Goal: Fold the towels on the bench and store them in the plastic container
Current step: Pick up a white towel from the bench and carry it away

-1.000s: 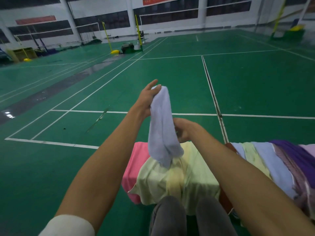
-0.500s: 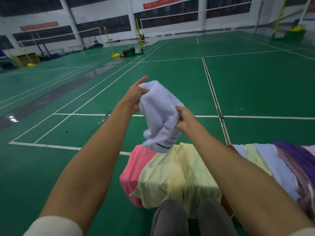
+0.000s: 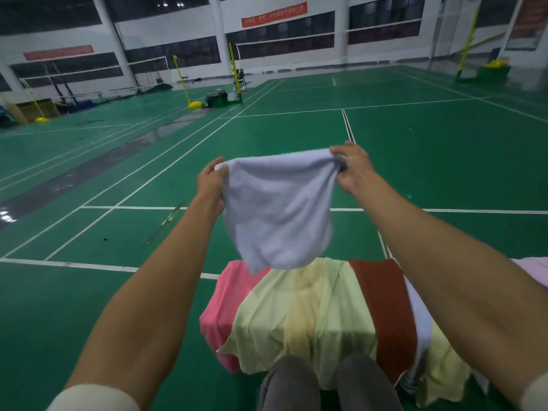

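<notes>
White towel hangs in the air above the tabletop, stretched between two hands and sagging in the middle. Left hand pinches the towel's left top corner, thumb in front and fingers behind; right hand pinches the right top corner, cloth bunched in its grip. The towel's lower edge dangles just above the cloths on the tabletop — whether it touches them cannot be told.

Below the white towel lie several cloths draped over the tabletop: one pink cloth to its lower left, one pale yellow cloth directly under it, and one strip of dark red to its lower right. Further right of that, partly hidden by the right forearm, one light bluish cloth and a pale pink edge show.

Two grey-clad knees sit beneath the yellow cloth, over the green court floor.
</notes>
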